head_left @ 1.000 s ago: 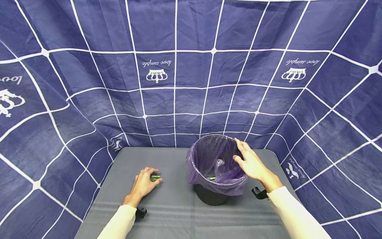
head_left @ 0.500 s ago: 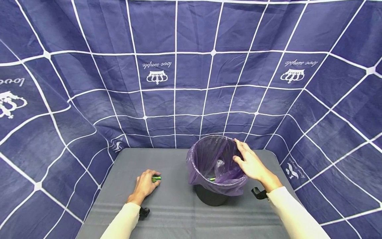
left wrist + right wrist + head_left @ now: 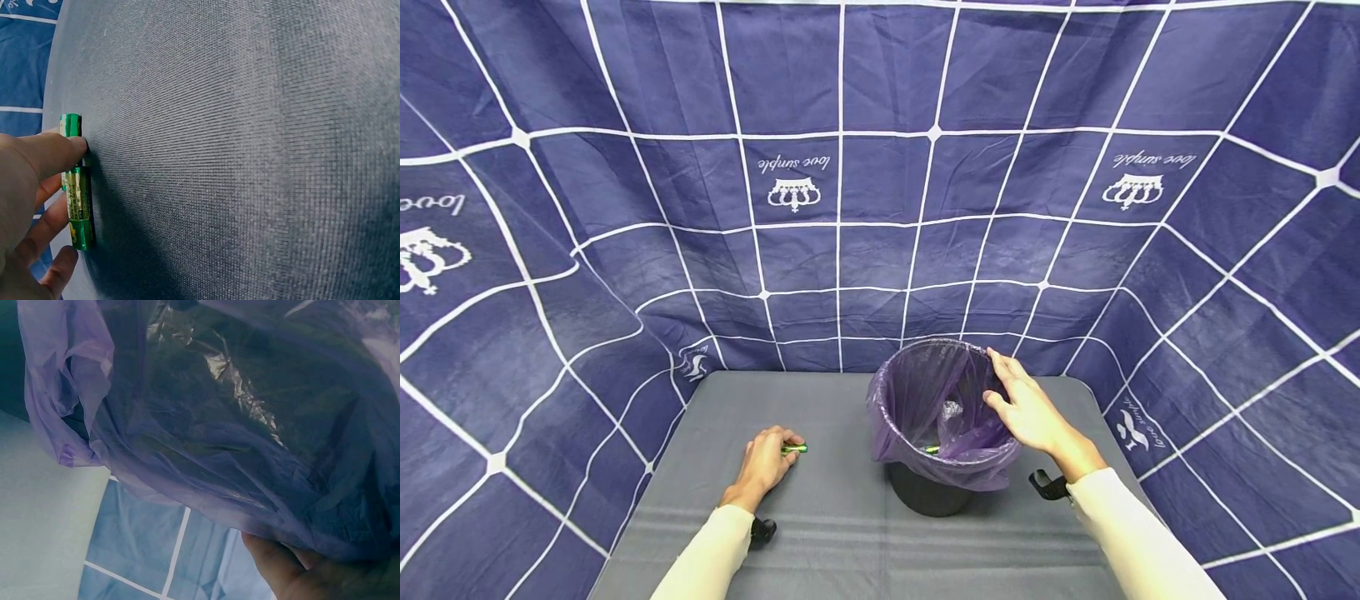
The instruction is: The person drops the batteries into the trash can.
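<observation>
A green battery (image 3: pixel 794 449) lies on the grey table (image 3: pixel 820 542), left of the bin. My left hand (image 3: pixel 784 446) is curled over it, with only the battery's right tip showing past the fingertips. In the left wrist view the battery (image 3: pixel 79 206) stands on end in the picture, a finger (image 3: pixel 59 153) crossing its upper part and other fingers behind it. A black bin lined with a purple bag (image 3: pixel 917 392) stands right of centre. My right hand (image 3: pixel 1000 383) grips its right rim, thumb inside. Another green battery (image 3: pixel 932 450) lies in the bag.
A blue cloth with a white grid (image 3: pixel 880 208) walls in the table at the back and on both sides. In the right wrist view the purple bag (image 3: pixel 237 425) fills the picture, with my fingers (image 3: pixel 281 565) below it. Bare tabletop lies between the hands and in front.
My left hand has edged slightly right and away from me, staying on the battery. The right hand has stayed on the bin's rim.
</observation>
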Tool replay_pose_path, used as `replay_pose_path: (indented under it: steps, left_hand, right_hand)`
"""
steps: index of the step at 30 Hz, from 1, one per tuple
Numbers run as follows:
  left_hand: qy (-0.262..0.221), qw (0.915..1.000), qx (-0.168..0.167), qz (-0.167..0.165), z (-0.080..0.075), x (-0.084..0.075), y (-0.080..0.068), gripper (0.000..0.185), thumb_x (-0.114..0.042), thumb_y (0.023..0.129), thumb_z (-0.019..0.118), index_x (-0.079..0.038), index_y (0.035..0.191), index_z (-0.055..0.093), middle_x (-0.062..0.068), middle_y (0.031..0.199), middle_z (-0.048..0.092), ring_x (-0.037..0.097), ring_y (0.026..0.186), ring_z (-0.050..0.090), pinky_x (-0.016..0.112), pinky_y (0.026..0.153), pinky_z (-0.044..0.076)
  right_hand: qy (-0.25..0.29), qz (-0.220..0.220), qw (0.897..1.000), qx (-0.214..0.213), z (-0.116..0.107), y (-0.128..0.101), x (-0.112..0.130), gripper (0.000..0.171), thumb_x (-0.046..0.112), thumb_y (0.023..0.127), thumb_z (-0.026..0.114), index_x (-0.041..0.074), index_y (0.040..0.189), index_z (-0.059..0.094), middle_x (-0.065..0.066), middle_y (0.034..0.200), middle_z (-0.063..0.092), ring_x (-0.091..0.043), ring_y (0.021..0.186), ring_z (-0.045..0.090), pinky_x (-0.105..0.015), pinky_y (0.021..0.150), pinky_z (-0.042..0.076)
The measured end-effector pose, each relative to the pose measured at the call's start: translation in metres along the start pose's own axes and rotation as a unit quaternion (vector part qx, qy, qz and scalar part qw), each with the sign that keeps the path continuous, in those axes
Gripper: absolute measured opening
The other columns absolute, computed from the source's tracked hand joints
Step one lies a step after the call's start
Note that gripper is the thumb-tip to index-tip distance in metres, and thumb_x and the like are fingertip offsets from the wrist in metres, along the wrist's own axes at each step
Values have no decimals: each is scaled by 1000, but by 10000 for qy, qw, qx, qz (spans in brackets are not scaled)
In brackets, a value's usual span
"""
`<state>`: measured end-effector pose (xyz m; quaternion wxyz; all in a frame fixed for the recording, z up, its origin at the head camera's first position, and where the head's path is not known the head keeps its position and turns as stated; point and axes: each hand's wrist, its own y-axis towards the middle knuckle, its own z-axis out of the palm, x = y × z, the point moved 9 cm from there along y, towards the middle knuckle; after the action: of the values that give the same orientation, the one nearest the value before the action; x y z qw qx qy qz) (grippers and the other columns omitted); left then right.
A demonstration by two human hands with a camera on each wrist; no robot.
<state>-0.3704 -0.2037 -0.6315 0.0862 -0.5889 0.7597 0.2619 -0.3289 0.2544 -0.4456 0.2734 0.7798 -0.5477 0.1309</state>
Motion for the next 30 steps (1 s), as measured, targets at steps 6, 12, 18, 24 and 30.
replay_pose_path:
  steps: [6, 12, 18, 24, 30]
  left_hand:
    - [25, 9995, 284, -136, 3, 2, 2, 20, -4, 92, 95, -19, 104, 88, 2, 102, 83, 35, 105, 79, 60, 89, 60]
    - [98, 9990, 403, -176, 4, 2, 0, 19, -7, 92, 96, -20, 103, 87, 0, 101, 82, 31, 104, 78, 57, 87, 59]
    - [81, 9992, 354, -180, 4, 2, -1, 18, -8, 92, 97, -19, 102, 87, -1, 97, 80, 28, 98, 76, 55, 85, 58]
    - [51, 9983, 484, -309, 3, 1, -1, 16, -10, 97, 94, -19, 107, 86, -2, 100, 79, 25, 100, 75, 56, 92, 59]
    - [-10, 9992, 321, -230, -7, -8, 4, 17, -9, 98, 93, -20, 109, 86, -1, 100, 77, 23, 98, 75, 52, 92, 59]
  right_hand:
    - [24, -50, 10000, -50, -1, -1, 1, 75, 14, 113, 64, -9, 178, 34, -35, 175, 47, -57, 163, 50, -75, 134, 40]
    - [52, -64, 9999, -69, 0, -4, 1, 75, 12, 113, 64, -9, 178, 34, -35, 175, 48, -57, 162, 51, -75, 134, 40]
    - [125, -69, 9999, -29, 2, -2, 2, 74, 13, 114, 63, -11, 177, 33, -36, 177, 44, -58, 165, 48, -75, 136, 38]
    - [164, -90, 9998, -50, 1, -2, 3, 74, 11, 113, 63, -11, 177, 33, -36, 177, 45, -58, 165, 48, -75, 136, 38]
    - [153, -89, 9998, -70, -1, -2, 1, 75, 11, 113, 64, -9, 178, 33, -35, 176, 46, -57, 163, 50, -75, 135, 39]
